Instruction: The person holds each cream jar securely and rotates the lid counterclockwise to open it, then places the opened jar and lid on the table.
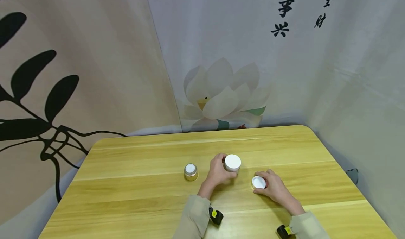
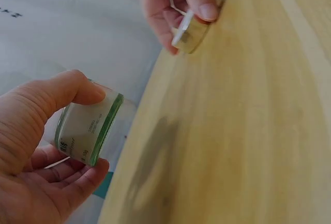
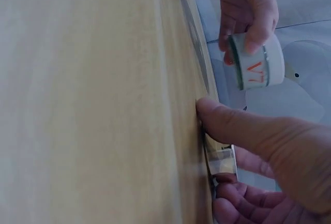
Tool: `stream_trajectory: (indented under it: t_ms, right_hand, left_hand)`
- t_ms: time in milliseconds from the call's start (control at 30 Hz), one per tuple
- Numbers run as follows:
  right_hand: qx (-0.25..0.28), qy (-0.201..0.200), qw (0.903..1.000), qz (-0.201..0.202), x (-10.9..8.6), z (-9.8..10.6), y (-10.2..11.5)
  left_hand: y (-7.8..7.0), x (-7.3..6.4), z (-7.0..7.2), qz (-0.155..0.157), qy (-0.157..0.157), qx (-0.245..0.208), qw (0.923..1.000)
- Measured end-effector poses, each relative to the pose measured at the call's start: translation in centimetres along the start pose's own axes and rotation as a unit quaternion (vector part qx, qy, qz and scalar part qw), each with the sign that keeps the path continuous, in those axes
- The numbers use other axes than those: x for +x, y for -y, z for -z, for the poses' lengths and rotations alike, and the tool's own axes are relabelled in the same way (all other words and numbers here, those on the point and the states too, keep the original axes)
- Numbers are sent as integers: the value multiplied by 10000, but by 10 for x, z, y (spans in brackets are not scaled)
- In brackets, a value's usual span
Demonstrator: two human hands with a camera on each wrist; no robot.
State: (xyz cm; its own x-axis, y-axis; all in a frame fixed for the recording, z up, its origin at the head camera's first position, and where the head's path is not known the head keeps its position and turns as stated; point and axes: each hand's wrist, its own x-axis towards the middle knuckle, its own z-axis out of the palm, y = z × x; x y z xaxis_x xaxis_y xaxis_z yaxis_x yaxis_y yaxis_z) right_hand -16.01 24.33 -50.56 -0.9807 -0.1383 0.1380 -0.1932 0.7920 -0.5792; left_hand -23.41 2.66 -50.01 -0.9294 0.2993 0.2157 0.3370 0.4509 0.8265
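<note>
My left hand (image 1: 219, 171) grips a white cosmetic jar (image 1: 232, 162) by its side, thumb across it and fingers underneath. In the left wrist view the jar shows a green band and small print, and in the right wrist view red "V7" lettering. Held up off the wood, it hangs over the middle of the table. To its right, my right hand (image 1: 274, 187) pinches a smaller gold jar (image 1: 258, 182) with a white top between thumb and fingers, close over the tabletop. My fingers partly hide its sides in the right wrist view.
Another gold jar (image 1: 191, 172) with a pale lid stands upright on the table, left of my left hand. The wooden table (image 1: 133, 196) ends at a rounded back edge. Behind it hangs a printed curtain (image 1: 120, 56) with leaves, a lotus and black characters.
</note>
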Motion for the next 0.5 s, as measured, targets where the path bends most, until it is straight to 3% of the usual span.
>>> stream_trajectory:
  t_ms: [500]
  right_hand:
    - [-25, -169, 9997, 169, -2, -1, 1]
  left_hand:
    - [-15, -1, 23, 102, -218, -237, 9994]
